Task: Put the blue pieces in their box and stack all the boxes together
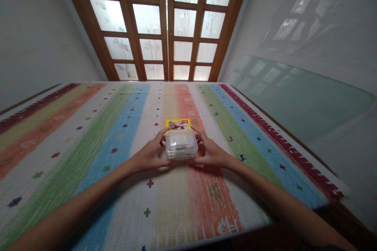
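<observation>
— striped cloth (88, 141) covers the table, doesn't it? what is the left hand (151, 153) doing?
— it cups the left side of a clear plastic box (181, 145), fingers curved against the wall, thumb along the near edge.
— where does the box sit?
— mid-table, on the pale and orange stripes, with a yellow card (177, 122) just behind it.
— and the right hand (209, 151)?
— it mirrors the other, fingers bent around the right wall, pressing the box between both palms.
</observation>
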{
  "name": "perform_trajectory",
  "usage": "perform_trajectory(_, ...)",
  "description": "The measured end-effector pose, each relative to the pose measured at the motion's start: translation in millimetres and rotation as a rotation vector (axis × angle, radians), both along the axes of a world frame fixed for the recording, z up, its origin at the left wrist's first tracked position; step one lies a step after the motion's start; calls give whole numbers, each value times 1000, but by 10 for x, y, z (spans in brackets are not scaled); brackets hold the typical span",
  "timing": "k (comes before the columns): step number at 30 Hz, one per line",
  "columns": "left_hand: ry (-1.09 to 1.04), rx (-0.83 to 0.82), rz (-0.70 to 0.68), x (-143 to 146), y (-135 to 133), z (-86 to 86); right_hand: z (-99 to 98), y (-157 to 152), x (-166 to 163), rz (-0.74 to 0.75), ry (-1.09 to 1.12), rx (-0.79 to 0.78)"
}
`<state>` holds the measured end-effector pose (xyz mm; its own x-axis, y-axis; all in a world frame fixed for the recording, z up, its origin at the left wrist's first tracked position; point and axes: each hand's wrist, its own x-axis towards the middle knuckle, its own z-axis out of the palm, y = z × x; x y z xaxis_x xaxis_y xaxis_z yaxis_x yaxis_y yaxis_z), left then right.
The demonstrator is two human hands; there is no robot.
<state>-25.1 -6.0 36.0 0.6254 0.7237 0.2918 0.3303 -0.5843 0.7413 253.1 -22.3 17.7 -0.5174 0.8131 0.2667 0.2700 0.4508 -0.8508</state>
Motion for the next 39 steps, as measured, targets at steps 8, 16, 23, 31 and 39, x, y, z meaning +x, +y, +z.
perform_trajectory(8,43,97,62,18,471,77,204,468,45,-47,-53,137)
perform_trajectory(16,23,44,83,52,900,-37,116,890,56,-69,-111,135)
perform_trajectory(23,20,41,96,43,1042,-117,37,1039,64,-73,-148,104)
perform_trajectory(31,-2,7,119,72,1061,-102,-11,1093,49,-57,-56,10)
perform_trajectory(39,-5,-24,110,41,1083,-166,-63,1129,82,-6,-67,28)
